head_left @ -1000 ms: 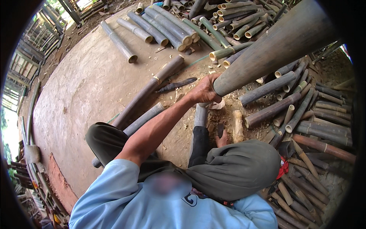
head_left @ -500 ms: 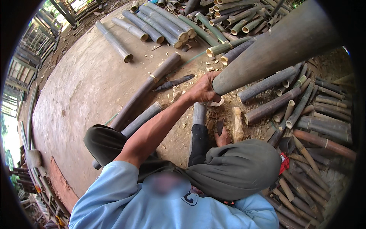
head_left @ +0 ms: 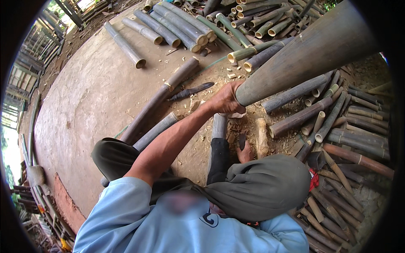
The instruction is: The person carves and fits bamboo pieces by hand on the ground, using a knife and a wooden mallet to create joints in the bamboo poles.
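My left hand is closed around the near end of a thick grey-green bamboo pole, which slants up toward the upper right. Beyond my raised right knee, my right hand shows only in part. It appears closed on a dark, narrow knife-like tool; the knee hides the wrist and forearm. Between my legs, a grey bamboo piece lies beside a black cloth-like covering. A short pale wooden block stands right of the tool.
A long brown bamboo pole and a dark, blade-shaped object lie at left among shavings. Grey bamboo lengths rest in a row at the far side. Cut bamboo piles crowd the right.
Very little differs. The view has shifted slightly; my left hand keeps its hold on the bamboo pole, which has hardly moved.
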{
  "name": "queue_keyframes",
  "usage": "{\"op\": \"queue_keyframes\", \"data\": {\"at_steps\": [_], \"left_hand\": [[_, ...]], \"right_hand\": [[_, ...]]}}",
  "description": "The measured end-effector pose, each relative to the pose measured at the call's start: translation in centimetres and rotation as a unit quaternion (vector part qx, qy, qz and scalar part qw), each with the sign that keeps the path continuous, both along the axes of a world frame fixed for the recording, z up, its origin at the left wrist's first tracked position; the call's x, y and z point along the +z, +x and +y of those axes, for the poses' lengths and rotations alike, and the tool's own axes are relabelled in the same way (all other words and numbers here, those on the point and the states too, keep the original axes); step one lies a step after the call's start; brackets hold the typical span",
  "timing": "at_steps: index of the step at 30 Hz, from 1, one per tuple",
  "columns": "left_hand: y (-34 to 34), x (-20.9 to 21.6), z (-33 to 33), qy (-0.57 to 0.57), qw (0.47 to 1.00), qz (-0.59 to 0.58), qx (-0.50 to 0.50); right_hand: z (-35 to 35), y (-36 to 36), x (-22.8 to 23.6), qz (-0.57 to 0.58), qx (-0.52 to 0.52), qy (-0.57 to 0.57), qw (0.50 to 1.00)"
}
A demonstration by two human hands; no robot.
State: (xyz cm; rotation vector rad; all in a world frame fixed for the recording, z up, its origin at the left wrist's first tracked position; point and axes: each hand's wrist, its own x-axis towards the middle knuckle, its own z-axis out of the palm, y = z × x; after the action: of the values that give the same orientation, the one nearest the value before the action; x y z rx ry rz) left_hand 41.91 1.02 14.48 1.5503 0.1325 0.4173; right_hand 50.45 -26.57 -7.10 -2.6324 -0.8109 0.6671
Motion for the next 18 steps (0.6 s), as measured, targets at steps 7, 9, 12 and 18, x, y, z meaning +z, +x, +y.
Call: {"op": "queue_keyframes", "data": {"at_steps": [7,9,12,18], "left_hand": [[0.4,-0.7,0.8,-0.084,0.994,0.028,-0.068],[0.5,-1.0,0.9,0.003,0.999,-0.031,0.03],[0.2,0.7,0.5,0.106,0.971,0.006,0.215],[-7.5,2.2,9.8,0.18,0.894,0.204,0.356]], "right_hand": [[0.2,0.3,0.7,0.014,0.001,0.001,1.0],[0.8,-0.1,0.4,0.021,0.004,0.021,1.0],[0.3,0.2,0.3,0.044,-0.019,0.015,0.999],[-0.6,0.2,-0.6,-0.027,-0.006,0.035,0.999]]}}
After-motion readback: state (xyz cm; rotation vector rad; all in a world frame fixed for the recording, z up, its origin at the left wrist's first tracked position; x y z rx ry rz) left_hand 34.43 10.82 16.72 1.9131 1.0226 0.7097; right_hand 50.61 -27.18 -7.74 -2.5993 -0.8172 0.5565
